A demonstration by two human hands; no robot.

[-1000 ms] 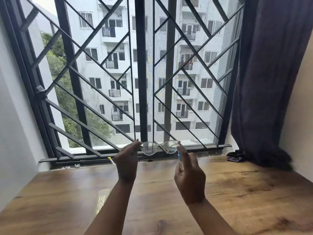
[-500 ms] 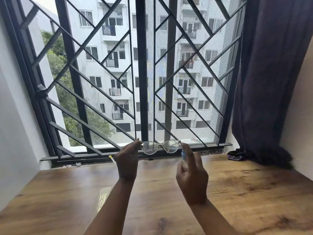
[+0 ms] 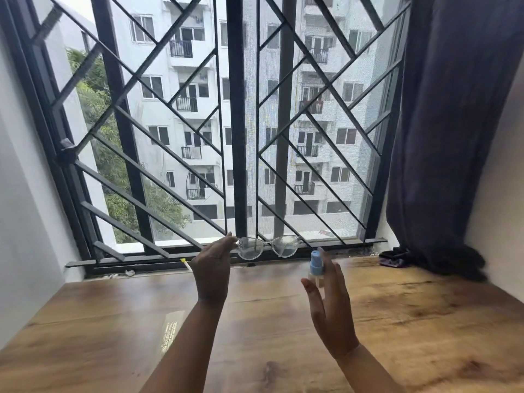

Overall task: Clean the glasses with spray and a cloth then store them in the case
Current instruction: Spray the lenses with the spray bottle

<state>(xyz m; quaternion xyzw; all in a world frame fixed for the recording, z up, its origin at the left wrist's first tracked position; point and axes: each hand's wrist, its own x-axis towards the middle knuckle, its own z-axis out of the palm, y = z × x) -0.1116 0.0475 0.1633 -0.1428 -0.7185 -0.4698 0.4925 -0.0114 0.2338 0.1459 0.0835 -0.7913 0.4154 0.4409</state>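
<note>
The step in hand looks like the spraying. The left hand (image 3: 212,268) pinches the glasses (image 3: 268,246) at the outer end of the left lens and holds them up at 12 o'clock, in the air above the far edge of the wooden table (image 3: 397,321), lenses side by side against the window grille (image 3: 235,137). The right hand (image 3: 329,302) grips a small spray bottle (image 3: 314,265) with a blue top. A fingertip sits by the top, but whether it is pressing cannot be told. The hands are apart, each closed on its own thing. The bottle stands near the glasses at about 4 o'clock from the right lens, not touching it.

To do this well, I judge the nozzle should be raised and turned to face the lenses squarely, since it now sits lower than them and some mist could miss. A short press for each lens should do. The one-point pinch lets the frame swing, so a firm hold with fingers off the glass would help.

A dark bundle (image 3: 392,258) lies at 2 o'clock beside the curtain (image 3: 453,123). Whether it is the cloth or the case cannot be told. Wiping and storing are not yet done.
</note>
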